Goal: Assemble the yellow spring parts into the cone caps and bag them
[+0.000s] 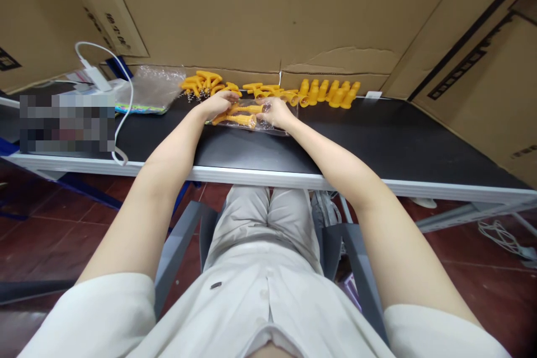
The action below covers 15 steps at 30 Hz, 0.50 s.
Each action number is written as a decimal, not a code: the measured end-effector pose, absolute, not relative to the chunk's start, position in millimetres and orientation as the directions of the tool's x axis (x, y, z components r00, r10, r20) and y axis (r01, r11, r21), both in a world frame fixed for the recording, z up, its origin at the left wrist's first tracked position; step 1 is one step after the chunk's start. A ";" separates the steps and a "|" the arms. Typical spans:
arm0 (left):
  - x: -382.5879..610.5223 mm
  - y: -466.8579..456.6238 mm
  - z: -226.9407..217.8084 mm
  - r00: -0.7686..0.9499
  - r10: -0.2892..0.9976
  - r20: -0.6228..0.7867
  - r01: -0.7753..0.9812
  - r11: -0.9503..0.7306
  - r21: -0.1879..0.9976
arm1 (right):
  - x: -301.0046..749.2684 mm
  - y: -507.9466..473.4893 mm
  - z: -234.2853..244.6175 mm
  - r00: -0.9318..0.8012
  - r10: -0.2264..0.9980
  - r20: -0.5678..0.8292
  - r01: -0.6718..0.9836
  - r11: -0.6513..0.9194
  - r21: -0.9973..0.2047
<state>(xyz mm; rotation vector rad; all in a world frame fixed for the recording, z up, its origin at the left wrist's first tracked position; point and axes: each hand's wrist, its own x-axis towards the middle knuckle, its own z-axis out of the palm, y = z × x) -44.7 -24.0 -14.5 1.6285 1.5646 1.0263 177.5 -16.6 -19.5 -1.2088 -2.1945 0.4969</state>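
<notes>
Both my hands rest on a clear plastic bag (pixel 274 128) lying on the black table (pixel 377 134). Inside the bag are a few orange plastic parts (pixel 243 118). My left hand (pixel 218 105) grips the bag's left end with curled fingers. My right hand (pixel 276 112) pinches the bag's right side. Beyond the hands, loose orange T-shaped pieces (pixel 205 83) lie in a heap at the back left, and a neat row of orange tube-like pieces (pixel 329 94) stands at the back right.
A pile of clear plastic bags (pixel 153 86) lies at the left. A white charger and cable (pixel 98 75) trail over the table's front edge. Cardboard boxes (pixel 268 11) wall the back and right. Chair arms and red floor show below.
</notes>
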 end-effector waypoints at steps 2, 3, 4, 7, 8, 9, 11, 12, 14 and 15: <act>-46.4 -22.1 -15.5 -0.031 0.993 0.116 0.508 -0.084 0.858 | 173.1 -17.7 -22.3 -0.364 0.884 0.293 0.625 0.464 -0.628; -47.4 -21.8 -15.6 -0.034 0.992 0.122 0.523 -0.086 0.848 | 172.0 -17.7 -23.6 -0.342 0.899 0.275 0.609 0.435 -0.663; -48.4 -22.0 -15.2 -0.035 0.992 0.125 0.541 -0.086 0.836 | 171.7 -17.5 -24.8 -0.328 0.910 0.253 0.592 0.406 -0.696; -49.5 -25.6 -11.4 -0.012 0.994 0.106 0.644 -0.073 0.761 | 174.0 -15.5 -27.4 -0.321 0.921 0.222 0.567 0.374 -0.734; -49.2 -27.5 -9.5 -0.004 0.995 0.096 0.692 -0.067 0.719 | 175.2 -14.5 -27.8 -0.328 0.914 0.238 0.569 0.392 -0.723; -48.6 -29.6 -7.6 -0.001 0.996 0.089 0.736 -0.059 0.675 | 176.3 -13.3 -28.2 -0.335 0.905 0.262 0.575 0.417 -0.703; -46.9 -33.8 -4.2 0.002 0.998 0.066 0.788 -0.043 0.614 | 177.9 -10.0 -28.6 -0.368 0.879 0.304 0.595 0.474 -0.649; -46.2 -35.6 -2.9 0.004 0.999 0.054 0.795 -0.036 0.606 | 178.3 -7.8 -28.7 -0.395 0.863 0.316 0.603 0.503 -0.619; -45.5 -38.5 -1.2 0.021 0.999 0.033 0.787 -0.037 0.615 | 178.8 -2.6 -29.1 -0.448 0.831 0.331 0.613 0.555 -0.562; -45.5 -39.4 -0.8 0.031 0.999 0.031 0.783 -0.044 0.620 | 179.2 0.4 -29.5 -0.470 0.814 0.342 0.613 0.580 -0.536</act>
